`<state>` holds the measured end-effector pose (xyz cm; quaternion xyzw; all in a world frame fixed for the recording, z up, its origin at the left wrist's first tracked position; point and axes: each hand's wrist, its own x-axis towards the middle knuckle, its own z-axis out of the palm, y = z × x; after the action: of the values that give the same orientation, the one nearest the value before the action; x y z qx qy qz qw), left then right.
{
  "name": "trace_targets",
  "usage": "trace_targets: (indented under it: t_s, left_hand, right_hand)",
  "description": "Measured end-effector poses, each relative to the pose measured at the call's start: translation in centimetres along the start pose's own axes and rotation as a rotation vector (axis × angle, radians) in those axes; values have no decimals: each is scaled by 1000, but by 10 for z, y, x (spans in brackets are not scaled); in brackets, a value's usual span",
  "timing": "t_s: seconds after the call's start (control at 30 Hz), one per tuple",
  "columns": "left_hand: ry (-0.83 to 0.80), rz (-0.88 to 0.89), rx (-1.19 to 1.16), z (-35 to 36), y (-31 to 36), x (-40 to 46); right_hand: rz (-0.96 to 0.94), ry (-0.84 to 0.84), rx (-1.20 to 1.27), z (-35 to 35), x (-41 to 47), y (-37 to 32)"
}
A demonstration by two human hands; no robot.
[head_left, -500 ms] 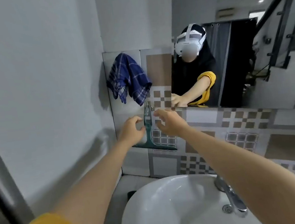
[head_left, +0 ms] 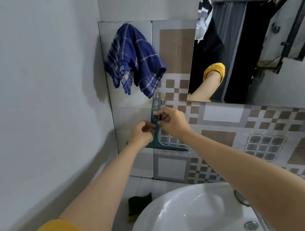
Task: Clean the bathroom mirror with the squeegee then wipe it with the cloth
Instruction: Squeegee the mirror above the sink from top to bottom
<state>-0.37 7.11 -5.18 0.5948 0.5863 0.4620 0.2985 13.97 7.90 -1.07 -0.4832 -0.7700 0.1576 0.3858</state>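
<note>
A teal squeegee (head_left: 167, 147) hangs by its handle from a metal hook (head_left: 156, 96) on the tiled wall, blade at the bottom. My left hand (head_left: 140, 134) pinches the handle from the left. From the right, my right hand (head_left: 173, 122) pinches the same handle, fingers curled around it. A blue checked cloth (head_left: 136, 60) hangs on the wall just above the hook. The mirror (head_left: 273, 44) fills the upper right and reflects my arm and a yellow sleeve.
A white sink (head_left: 187, 215) lies below with its drain (head_left: 250, 224) at lower right. A dark sponge (head_left: 138, 202) rests on the ledge left of the sink. A plain white wall (head_left: 40, 90) closes the left side.
Both hands have closed in on the squeegee handle and now pinch it. My view has shifted closer and to the left, so less of the mirror shows.
</note>
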Motion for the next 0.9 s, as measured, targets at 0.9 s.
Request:
trace_targets:
  t_s: [0.9]
  left_hand:
    - [79, 238, -402, -11, 131, -92]
  right_hand:
    - [-553, 290, -523, -155, -51, -63]
